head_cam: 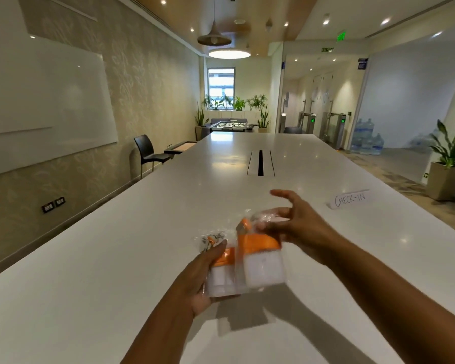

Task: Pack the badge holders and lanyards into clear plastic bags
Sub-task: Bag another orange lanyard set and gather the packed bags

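Above the white table [142, 232] I hold two clear plastic bags side by side. My left hand [205, 274] grips the left bag [221, 279] from below; it holds a white badge holder and an orange lanyard [222, 257] with metal clips at its top. My right hand [297, 224] pinches the top of the right bag [263, 269], which holds another white badge holder under a folded orange lanyard [258, 243]. The index finger of that hand sticks out. Both bags hang a little above the table and throw a shadow on it.
A folded paper sign reading CHECK-IN [350, 198] stands on the table to the right. A cable slot [260, 162] lies in the table's middle, farther away. A black chair [149, 152] stands at the left side; a potted plant [448, 166] is on the floor at right.
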Demonstrator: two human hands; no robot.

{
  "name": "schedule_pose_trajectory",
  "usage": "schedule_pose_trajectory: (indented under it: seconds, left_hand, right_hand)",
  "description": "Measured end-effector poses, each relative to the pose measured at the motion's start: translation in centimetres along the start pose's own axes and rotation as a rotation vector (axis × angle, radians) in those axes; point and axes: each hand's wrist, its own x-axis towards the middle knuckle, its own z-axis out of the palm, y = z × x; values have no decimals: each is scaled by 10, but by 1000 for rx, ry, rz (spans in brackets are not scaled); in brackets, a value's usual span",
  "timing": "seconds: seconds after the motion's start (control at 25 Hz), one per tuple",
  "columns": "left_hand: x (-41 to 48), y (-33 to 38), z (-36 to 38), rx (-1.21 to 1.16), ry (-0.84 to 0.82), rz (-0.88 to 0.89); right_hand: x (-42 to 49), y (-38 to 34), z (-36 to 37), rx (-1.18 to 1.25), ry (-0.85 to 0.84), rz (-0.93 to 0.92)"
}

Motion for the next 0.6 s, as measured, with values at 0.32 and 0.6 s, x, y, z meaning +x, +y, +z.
schedule_pose_trajectory:
  seconds: [0.32, 0.6]
  left_hand:
    - [16, -4, 29, -351, 20, -52]
    - [30, -24, 44, -76, 275, 37]
  right_hand:
    - [11, 44, 54, -323, 476, -30]
    - [6, 53, 62, -237, 720, -8]
